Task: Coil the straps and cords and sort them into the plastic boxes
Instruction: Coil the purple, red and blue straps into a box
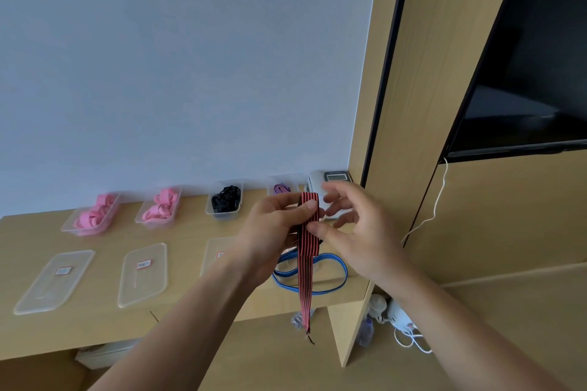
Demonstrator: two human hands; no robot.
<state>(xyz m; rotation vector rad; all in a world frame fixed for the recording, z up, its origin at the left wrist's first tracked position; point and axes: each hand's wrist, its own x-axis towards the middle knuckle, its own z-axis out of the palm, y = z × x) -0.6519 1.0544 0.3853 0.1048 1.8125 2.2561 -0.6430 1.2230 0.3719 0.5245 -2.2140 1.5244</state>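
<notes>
My left hand [273,228] pinches the folded top of a red-and-black striped strap [307,267], whose tail hangs down past the desk's front edge. My right hand [346,232] touches the strap's right side with thumb and forefinger, the other fingers spread. A blue strap [330,278] lies loosely looped on the desk below my hands. Along the wall stand two plastic boxes of pink straps [92,216] [160,208], a box of black straps [225,200] and a box with a purple strap [281,189].
Three clear lids [54,281] [143,273] [216,255] lie flat on the wooden desk [104,330]. A grey telephone [332,179] sits in the back right corner. A dark TV screen [536,73] hangs on the right. White cables and a bottle lie on the floor beneath the desk end.
</notes>
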